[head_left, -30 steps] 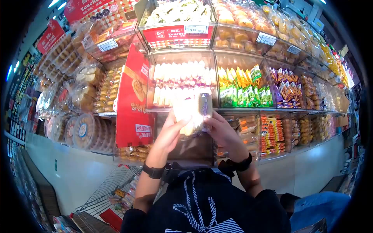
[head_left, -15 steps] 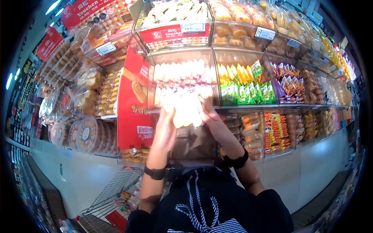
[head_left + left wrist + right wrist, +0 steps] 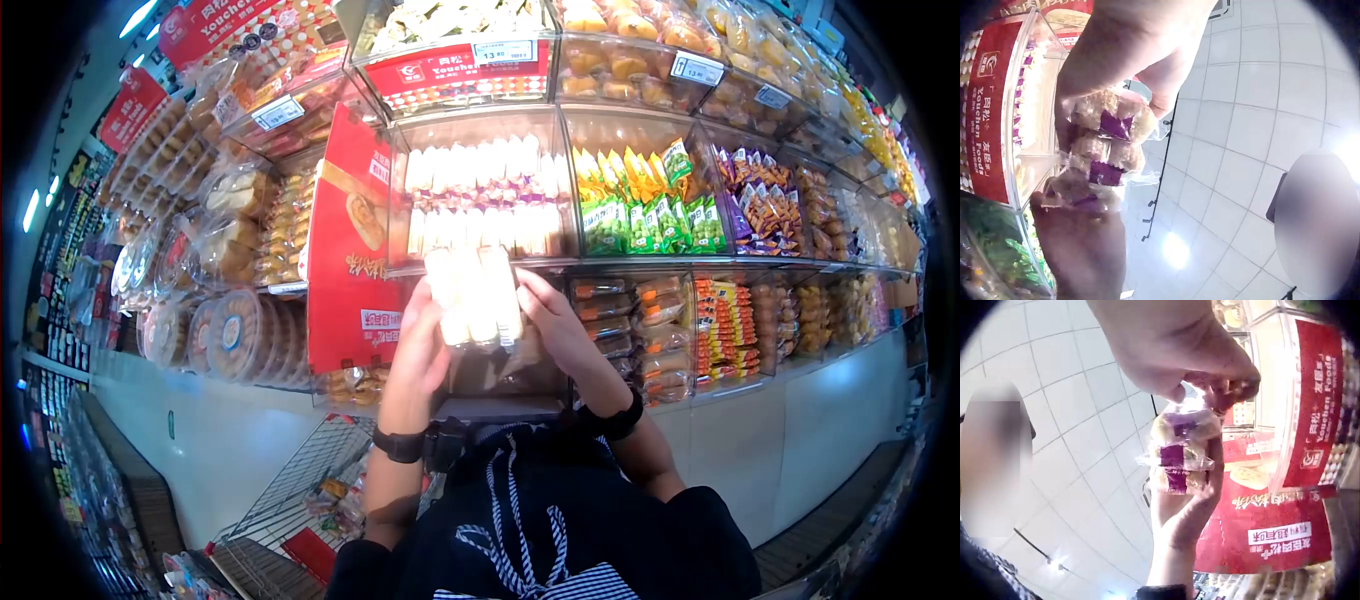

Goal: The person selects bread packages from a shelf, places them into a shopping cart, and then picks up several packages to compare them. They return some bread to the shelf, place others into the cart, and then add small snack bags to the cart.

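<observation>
Three clear-wrapped pastries [image 3: 476,305] with purple labels sit side by side between the two hands, in front of the middle bin. My left hand [image 3: 424,332] grips them from the left. In the left wrist view, that hand's thumb and fingers lie on either side of the end of the pastry row [image 3: 1110,150]. On the opposite side, my right hand [image 3: 553,315] holds the row, its thumb and fingers at the outermost wrapper in the right wrist view. Strong glare washes out the wrappers from above.
Behind the hands, a clear bin [image 3: 392,225] holds rows of similar wrapped pastries. A red sign [image 3: 345,280] stands left of it, and green and yellow snack bags [image 3: 650,215] fill the bin to the right. A shopping cart [image 3: 285,480] with packages stands low at the left.
The wrapped pastries, earlier partly lost in glare, now show as a row. The right hand has shifted from their lower edge to their right side. The head view has shifted slightly.
</observation>
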`<state>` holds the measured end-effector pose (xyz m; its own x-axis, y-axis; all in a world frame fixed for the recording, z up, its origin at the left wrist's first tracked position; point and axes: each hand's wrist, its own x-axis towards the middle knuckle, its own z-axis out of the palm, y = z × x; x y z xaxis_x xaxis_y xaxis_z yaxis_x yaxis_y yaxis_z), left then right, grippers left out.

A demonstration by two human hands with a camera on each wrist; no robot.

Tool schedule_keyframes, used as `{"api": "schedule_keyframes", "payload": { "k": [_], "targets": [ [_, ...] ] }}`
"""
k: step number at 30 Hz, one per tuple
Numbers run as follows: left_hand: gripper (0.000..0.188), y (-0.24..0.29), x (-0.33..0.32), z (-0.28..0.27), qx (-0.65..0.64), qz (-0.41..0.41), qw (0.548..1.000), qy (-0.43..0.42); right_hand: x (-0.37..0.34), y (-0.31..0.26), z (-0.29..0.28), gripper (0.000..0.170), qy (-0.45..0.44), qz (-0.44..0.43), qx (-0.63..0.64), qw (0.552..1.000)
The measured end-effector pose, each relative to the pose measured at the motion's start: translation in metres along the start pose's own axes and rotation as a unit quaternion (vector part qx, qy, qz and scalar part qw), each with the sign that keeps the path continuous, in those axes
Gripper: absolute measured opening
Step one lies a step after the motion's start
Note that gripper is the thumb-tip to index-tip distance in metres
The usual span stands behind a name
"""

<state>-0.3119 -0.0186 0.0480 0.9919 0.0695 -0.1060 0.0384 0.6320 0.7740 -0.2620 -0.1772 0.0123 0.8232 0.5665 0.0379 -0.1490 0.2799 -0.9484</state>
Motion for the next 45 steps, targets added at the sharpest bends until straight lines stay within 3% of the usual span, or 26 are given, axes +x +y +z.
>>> {"api": "schedule_keyframes", "payload": {
  "k": [5,7,10,13,15,17,18,21,22,24,30,33,36,39,43,45],
  "targets": [
    [0.041,-0.007,-0.004,0.001,-0.005,-0.003,1.000,0.000,-0.004,-0.029,-0.009,0.056,-0.014,0.069,-0.064,0.996],
    [0.046,-0.017,-0.002,-0.011,-0.047,-0.015,0.999,0.006,-0.003,-0.038,-0.009,0.061,0.028,0.029,-0.036,0.999],
    [0.053,-0.025,-0.004,-0.020,-0.092,-0.024,0.995,0.037,0.002,-0.038,-0.013,0.058,0.139,-0.126,0.124,0.974],
    [0.056,-0.030,-0.005,-0.020,-0.126,0.005,0.992,0.011,0.003,-0.027,0.002,0.051,0.197,-0.029,0.298,0.933],
    [0.056,-0.037,-0.002,-0.016,-0.161,0.016,0.987,0.012,0.002,0.005,0.010,0.048,0.106,-0.059,0.169,0.978],
    [0.056,-0.038,-0.003,-0.012,-0.190,0.042,0.981,0.022,-0.005,0.009,0.022,0.045,0.049,-0.122,0.035,0.991],
    [0.054,-0.038,-0.003,-0.013,-0.177,0.058,0.981,0.047,-0.003,0.016,0.025,0.045,0.094,-0.125,-0.045,0.987],
    [0.053,-0.033,-0.010,-0.015,-0.074,0.078,0.993,0.056,-0.007,0.011,0.023,0.042,0.053,-0.070,-0.032,0.996],
    [0.052,-0.026,-0.014,-0.007,-0.102,0.081,0.990,0.051,-0.007,0.010,0.020,0.041,0.029,-0.054,-0.059,0.996],
    [0.055,-0.026,-0.015,-0.009,-0.033,0.081,0.994,0.060,-0.006,0.007,0.014,0.038,-0.017,-0.023,-0.112,0.993],
    [0.060,-0.022,-0.020,-0.001,0.023,0.083,0.993,0.080,-0.003,0.006,0.011,0.040,-0.053,0.071,-0.021,0.996],
    [0.059,-0.023,-0.021,-0.004,0.065,0.095,0.990,0.083,-0.001,0.018,0.012,0.043,-0.041,-0.001,-0.039,0.998],
    [0.059,-0.019,-0.024,-0.001,0.086,0.094,0.990,0.067,-0.004,0.003,0.026,0.061,-0.026,-0.006,0.039,0.999],
    [0.059,-0.019,-0.025,-0.009,0.108,0.096,0.988,0.050,0.002,0.009,0.019,0.073,-0.084,0.065,0.042,0.993],
    [0.044,-0.011,-0.029,-0.013,-0.025,0.024,0.998,0.050,0.006,0.014,0.021,0.070,-0.055,0.101,0.094,0.989],
    [0.035,-0.011,-0.033,-0.012,0.030,0.043,0.996,0.069,0.005,0.014,0.025,0.066,-0.073,0.096,0.112,0.986]
  ]
}}
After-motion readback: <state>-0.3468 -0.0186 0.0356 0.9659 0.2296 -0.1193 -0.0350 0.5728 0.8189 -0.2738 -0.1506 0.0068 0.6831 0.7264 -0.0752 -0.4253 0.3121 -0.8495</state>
